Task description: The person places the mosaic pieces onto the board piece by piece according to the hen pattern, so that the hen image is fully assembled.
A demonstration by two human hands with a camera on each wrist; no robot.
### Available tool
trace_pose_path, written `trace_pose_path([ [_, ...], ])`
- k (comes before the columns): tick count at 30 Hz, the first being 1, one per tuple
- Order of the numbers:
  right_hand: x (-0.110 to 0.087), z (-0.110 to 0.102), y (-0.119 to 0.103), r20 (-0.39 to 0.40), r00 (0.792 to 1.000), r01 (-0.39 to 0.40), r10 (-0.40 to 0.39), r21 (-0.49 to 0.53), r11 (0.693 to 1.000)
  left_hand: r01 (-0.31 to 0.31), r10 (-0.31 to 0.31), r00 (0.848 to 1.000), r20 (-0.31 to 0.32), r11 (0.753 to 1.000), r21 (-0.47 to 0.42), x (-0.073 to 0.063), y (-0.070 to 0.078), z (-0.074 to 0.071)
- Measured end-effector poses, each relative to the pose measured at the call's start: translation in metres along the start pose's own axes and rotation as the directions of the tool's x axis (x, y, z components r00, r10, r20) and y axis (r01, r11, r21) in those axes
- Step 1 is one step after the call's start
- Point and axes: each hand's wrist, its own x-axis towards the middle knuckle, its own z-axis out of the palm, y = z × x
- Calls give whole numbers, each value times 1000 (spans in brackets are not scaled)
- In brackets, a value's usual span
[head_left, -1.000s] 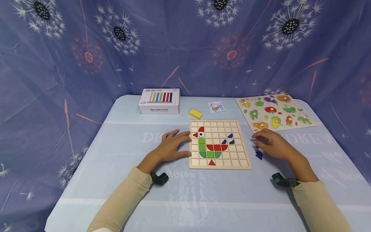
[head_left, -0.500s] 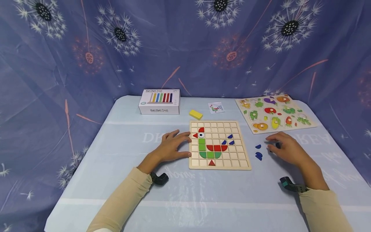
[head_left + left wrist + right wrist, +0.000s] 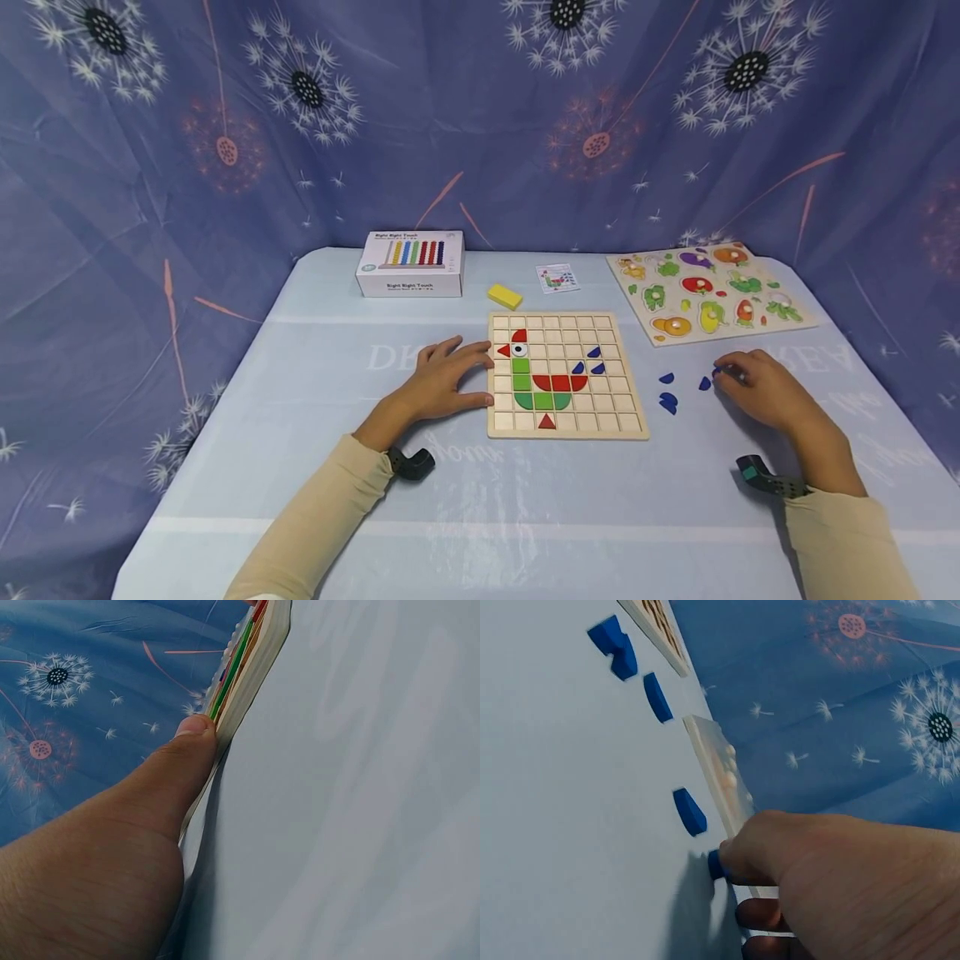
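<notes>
A square wooden grid board (image 3: 600, 421) bears a bird-like figure of red, green and blue tiles with a round eye tile (image 3: 519, 350). At its left edge lies my left hand (image 3: 446, 383), fingers and thumb stretched out and touching the rim; the left wrist view shows the thumb (image 3: 195, 735) against the board's side. Right of the board, my right hand (image 3: 765, 387) pinches a blue tile (image 3: 716, 864) between thumb and fingers, low over the table. Another blue tile (image 3: 705, 383) lies just left of its fingertips. Several more blue curved tiles (image 3: 667, 378) lie nearer the board.
Behind the board are a yellow block (image 3: 505, 296), a picture card (image 3: 557, 278) and a white box (image 3: 410, 264). A vegetable peg puzzle board (image 3: 690, 312) lies at the back right, behind my right hand. A blue patterned cloth (image 3: 480, 125) hangs behind the table.
My right hand has moved right, away from the loose tiles beside the board, to the tiles farther right, and now pinches one. The left hand stays at the board's edge.
</notes>
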Motion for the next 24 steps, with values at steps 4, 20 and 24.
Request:
trace_pose_path([
  [4,0,-4,2,24,1000,-17,17,-6,1000,1,-1,1000,-1,1000,8,1,-1,0],
  [20,-1,-1,5,6,1000,-3,3,-4,1000,15,-15,1000,8,1000,2,1,0,2],
  [24,0,0,4,3,1000,6,-6,-17,1000,19,-19,1000,10,1000,4,1,0,1],
])
